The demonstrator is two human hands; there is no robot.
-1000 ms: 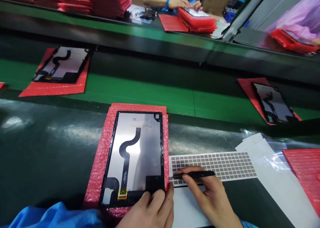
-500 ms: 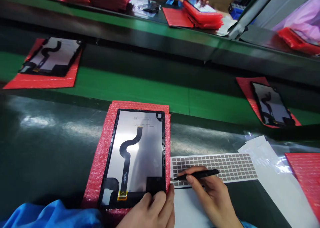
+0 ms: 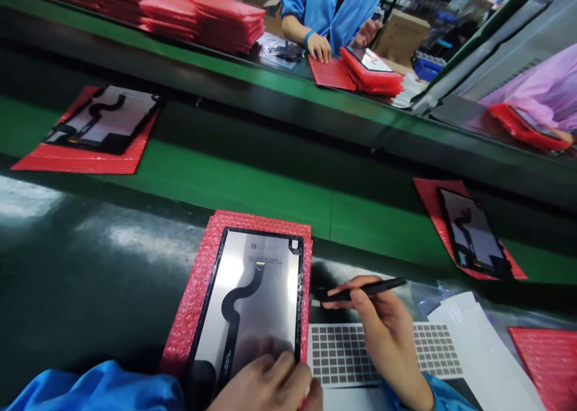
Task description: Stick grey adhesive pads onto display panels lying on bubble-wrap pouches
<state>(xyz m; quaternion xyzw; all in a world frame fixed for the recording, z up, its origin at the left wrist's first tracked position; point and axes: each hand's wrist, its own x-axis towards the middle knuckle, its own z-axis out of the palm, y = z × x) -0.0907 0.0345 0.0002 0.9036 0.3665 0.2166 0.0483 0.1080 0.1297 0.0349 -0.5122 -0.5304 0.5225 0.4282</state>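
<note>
A tablet screen panel [image 3: 256, 303] lies back side up on a red bubble-wrap pad [image 3: 198, 291] in front of me, with a black flex cable curving down its middle. My left hand [image 3: 270, 387] rests flat on the panel's near right corner, fingers together and holding nothing. My right hand [image 3: 383, 333] is closed on black tweezers [image 3: 365, 289], whose tip carries a small grey sticker just right of the panel's edge. Under that hand lies a sheet of small grey square stickers [image 3: 342, 354].
A green conveyor belt [image 3: 270, 188] runs past, carrying two more panels on red pads [image 3: 97, 125] [image 3: 469, 231]. White backing sheets [image 3: 478, 345] and another red pad [image 3: 550, 357] lie at right. Across the belt, a person in blue [image 3: 333, 8] handles stacked red pads [image 3: 369, 68].
My right hand has lifted the tweezers off the sticker sheet and up toward the panel's right edge, with a sticker on the tip. The camera tilted, and my left hand stayed on the panel.
</note>
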